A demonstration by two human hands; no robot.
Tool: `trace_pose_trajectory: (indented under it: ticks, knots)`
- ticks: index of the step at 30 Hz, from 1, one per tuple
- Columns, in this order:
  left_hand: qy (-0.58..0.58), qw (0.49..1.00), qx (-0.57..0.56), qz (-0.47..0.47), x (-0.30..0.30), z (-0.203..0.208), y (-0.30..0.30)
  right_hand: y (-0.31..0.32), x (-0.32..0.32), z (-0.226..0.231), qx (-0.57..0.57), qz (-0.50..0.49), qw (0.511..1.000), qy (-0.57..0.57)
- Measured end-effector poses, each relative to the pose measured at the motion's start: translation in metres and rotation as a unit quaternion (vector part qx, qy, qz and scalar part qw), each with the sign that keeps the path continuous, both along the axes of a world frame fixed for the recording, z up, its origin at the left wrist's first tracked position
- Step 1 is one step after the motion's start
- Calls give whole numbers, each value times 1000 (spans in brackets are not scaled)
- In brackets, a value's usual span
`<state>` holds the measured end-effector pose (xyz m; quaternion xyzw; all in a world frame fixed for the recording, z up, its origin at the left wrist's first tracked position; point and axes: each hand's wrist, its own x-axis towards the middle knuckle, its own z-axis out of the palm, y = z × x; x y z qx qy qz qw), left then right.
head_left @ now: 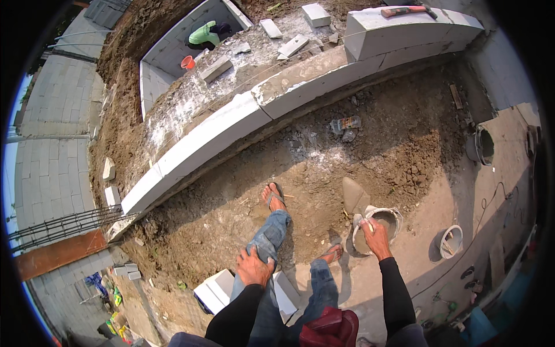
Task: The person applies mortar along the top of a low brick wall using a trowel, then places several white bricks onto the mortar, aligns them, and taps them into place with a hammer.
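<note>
My right hand (377,238) is closed around the handle of a trowel. The trowel's broad, mortar-grey blade (354,195) points away from me, just past the left side of a bucket (399,218). Grey mortar (383,226) shows inside that bucket, partly hidden by my hand. On my bent left knee rests my left hand (254,267), its fingers spread over the jeans and holding nothing. Ahead of my feet runs a low wall of pale blocks (202,141). A grey mortar layer (300,72) coats part of its top, beside a raised block (384,34).
A hammer (402,10) lies on the raised block. Loose blocks (217,68) lie beyond the wall, near a pit where a person in green (203,36) bends over. Rebar (69,225) juts out at left. Another bucket (451,242) and a cable (481,231) are at right.
</note>
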<state>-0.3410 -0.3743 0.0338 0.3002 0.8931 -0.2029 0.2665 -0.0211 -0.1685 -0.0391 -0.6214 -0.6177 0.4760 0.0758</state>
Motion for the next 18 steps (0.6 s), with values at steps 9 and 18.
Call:
trace_pose_trajectory:
  ticks: [9,18]
  knots:
    - [-38,994,51,92,-38,-2,17,209,-274,59,188,336,922,-28]
    - [-63,992,52,93,-68,-6,55,286,-386,-8,472,480,733,-102]
